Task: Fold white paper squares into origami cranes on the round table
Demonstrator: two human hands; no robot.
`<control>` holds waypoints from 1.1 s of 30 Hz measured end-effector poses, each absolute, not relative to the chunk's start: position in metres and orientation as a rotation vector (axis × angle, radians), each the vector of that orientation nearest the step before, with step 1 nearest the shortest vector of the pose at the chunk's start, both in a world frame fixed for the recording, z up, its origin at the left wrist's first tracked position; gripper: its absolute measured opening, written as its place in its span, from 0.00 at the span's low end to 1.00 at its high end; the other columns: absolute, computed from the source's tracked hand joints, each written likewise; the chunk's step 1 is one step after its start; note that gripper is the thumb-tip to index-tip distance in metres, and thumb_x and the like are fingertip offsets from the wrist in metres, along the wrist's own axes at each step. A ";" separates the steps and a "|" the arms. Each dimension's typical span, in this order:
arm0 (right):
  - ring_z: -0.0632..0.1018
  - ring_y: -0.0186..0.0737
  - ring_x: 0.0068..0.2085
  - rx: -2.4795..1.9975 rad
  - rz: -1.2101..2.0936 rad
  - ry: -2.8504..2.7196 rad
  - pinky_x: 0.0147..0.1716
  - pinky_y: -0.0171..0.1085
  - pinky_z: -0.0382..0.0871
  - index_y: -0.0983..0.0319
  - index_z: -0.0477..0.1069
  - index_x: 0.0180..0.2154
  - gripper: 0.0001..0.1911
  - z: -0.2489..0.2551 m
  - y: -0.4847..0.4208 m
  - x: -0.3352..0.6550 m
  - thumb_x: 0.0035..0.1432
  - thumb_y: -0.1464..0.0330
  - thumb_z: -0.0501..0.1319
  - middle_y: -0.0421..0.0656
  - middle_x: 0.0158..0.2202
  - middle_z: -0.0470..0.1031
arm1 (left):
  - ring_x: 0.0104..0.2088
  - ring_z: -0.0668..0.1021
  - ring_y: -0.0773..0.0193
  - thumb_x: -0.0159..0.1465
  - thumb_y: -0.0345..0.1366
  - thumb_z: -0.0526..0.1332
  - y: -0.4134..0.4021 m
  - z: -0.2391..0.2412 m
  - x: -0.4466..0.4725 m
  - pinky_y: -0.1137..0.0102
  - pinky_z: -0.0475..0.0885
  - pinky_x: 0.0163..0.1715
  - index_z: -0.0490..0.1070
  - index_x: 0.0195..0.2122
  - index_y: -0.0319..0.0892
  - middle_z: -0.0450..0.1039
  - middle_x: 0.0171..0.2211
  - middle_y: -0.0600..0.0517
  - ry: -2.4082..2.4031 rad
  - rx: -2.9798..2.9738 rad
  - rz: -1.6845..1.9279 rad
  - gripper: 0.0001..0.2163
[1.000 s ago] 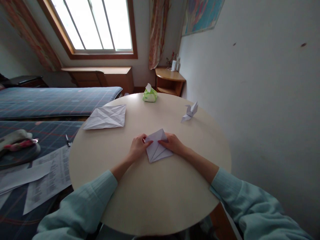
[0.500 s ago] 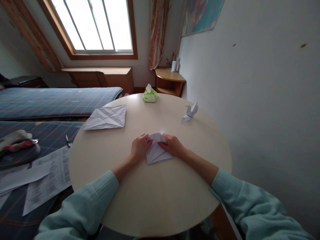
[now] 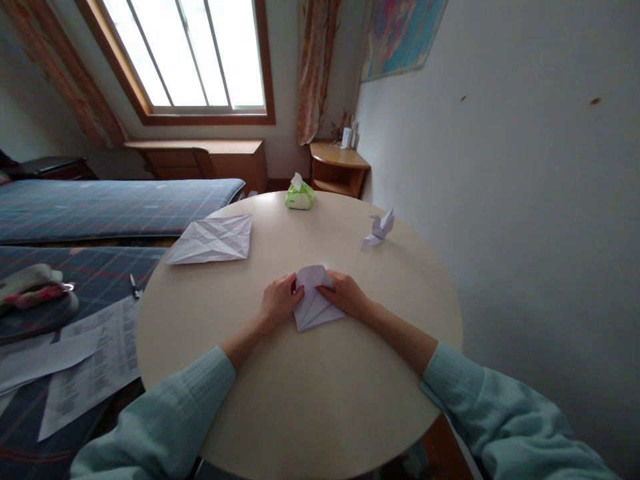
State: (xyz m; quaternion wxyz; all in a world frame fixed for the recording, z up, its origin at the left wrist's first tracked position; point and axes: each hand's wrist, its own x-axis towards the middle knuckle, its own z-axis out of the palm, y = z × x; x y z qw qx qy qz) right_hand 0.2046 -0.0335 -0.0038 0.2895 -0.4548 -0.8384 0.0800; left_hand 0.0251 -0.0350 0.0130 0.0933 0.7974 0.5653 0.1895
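A folded white sheet of paper (image 3: 316, 310), with several crease lines fanning across it, is between my hands over the round table. My left hand (image 3: 281, 297) pinches its left edge, thumb on top and fingers curled at the side. On the opposite edge, my right hand (image 3: 347, 293) grips the paper with the thumb lying across its face. The fingers behind the paper are partly hidden. Farther off to the right stands a folded paper crane (image 3: 379, 229). At the left of the table lies a creased white paper sheet (image 3: 214, 239).
The round cream table (image 3: 280, 400) is in front of me, with a green tissue pack (image 3: 299, 195) at its far edge. To the left, a plaid bed (image 3: 115, 263) holds printed papers (image 3: 95, 363), a pen (image 3: 135, 286) and a bag-like item (image 3: 37, 293). A wall (image 3: 525, 220) rises at right.
My left hand has shifted slightly down along the paper's left edge, and the paper's top looks a little wider and rounder. My right hand stays nearly in place. The view has tilted slightly.
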 end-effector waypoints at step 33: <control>0.68 0.30 0.26 -1.080 0.479 -2.051 0.26 0.29 0.59 0.64 0.70 0.25 0.08 -0.001 -0.032 0.205 0.52 0.66 0.58 0.41 0.25 0.67 | 0.24 0.69 0.70 0.53 0.34 0.58 -0.024 0.003 0.023 0.76 0.61 0.25 0.75 0.31 0.39 0.72 0.23 0.54 1.191 2.003 0.819 0.09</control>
